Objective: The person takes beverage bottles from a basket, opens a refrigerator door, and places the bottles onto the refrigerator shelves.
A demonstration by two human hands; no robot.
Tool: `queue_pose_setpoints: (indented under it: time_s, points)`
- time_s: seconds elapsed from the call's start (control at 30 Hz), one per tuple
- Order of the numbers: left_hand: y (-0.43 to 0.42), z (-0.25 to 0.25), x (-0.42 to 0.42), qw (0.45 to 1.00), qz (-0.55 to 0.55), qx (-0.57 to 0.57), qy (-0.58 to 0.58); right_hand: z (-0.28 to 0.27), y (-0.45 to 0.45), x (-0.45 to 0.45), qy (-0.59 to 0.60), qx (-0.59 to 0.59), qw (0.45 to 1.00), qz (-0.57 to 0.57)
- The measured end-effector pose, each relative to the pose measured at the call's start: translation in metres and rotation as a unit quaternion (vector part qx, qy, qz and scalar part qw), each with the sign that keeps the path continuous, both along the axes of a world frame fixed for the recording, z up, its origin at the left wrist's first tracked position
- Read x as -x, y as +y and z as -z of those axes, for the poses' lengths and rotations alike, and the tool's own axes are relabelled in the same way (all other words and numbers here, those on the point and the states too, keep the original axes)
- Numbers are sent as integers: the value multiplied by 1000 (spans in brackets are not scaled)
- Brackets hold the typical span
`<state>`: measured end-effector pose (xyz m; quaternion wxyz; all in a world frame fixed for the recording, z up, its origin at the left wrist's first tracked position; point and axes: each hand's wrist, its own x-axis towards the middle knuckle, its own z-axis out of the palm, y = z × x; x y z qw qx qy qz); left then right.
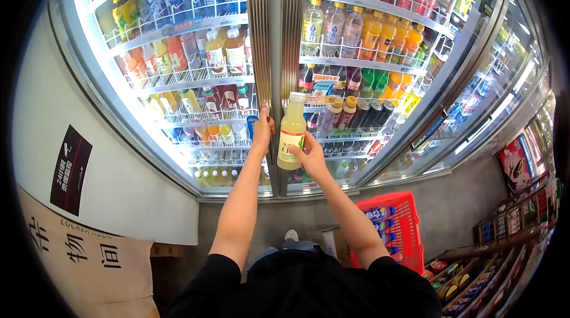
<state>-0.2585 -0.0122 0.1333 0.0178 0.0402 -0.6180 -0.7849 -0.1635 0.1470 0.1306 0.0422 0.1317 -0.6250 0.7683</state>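
Note:
My right hand (311,155) is closed round a bottle of pale yellow drink (292,143), with a white cap and a cream and red label. The bottle stands nearly upright in front of the meeting edges of two glass fridge doors. To its left, my left hand (262,129) grips the long ribbed metal door handle (259,39), its fingers curled behind the edge. Behind the glass, lit shelves (196,78) carry rows of bottles and cans on both sides.
On the floor at my right stands a red plastic basket (417,232) holding several bottles (380,214) with purple-blue labels. A cardboard box (328,245) is beside it. Farther right are snack racks (481,282). A white panel (119,158) and a beige curtain (89,264) border the left.

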Motion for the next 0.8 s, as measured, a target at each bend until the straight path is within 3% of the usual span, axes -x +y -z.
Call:
queue_pose_setpoints:
  time_s: [0.27,0.57,0.63,0.7,0.8]
  points:
    - [-15,7,-72,1000,27,1,-11,-10,-6,-18,16,-1,1000,13]
    - [-56,1,-198,997,74,0,-6,-18,-44,-104,41,10,999,1]
    - [-66,5,-222,997,66,30,-7,-19,-55,-131,44,18,999,0]
    - [-72,7,-250,994,-6,110,19,-18,-64,-160,44,22,999,7]
    - [-80,7,-293,986,-83,140,28,-18,-71,-200,30,-7,999,6]
